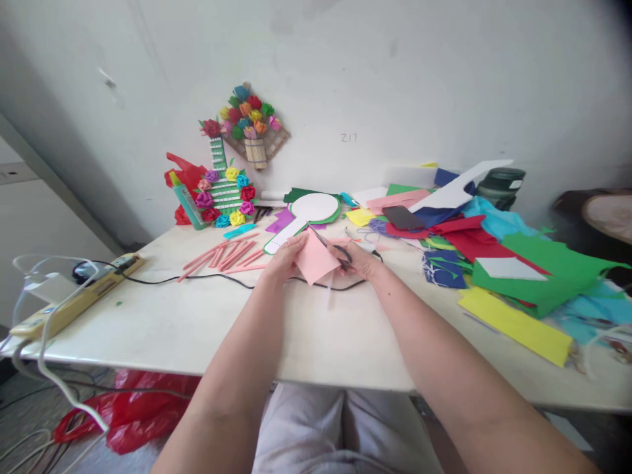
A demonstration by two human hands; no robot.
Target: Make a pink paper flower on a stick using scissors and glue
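Pink paper sheet (316, 263) is hanging over the table (340, 349), 1 corner pointing nearward. Left hand (287, 257) is pinching its left edge, thumb and fingers closed. Right hand (356, 260), at the sheet's right, is gripping the scissors (330, 247) by the handles; blades are slanting away and leftward along the upper right edge, toward the left fingers. Blade gap: cannot tell. Beyond, a white-and-green cutout (314, 207) is lying
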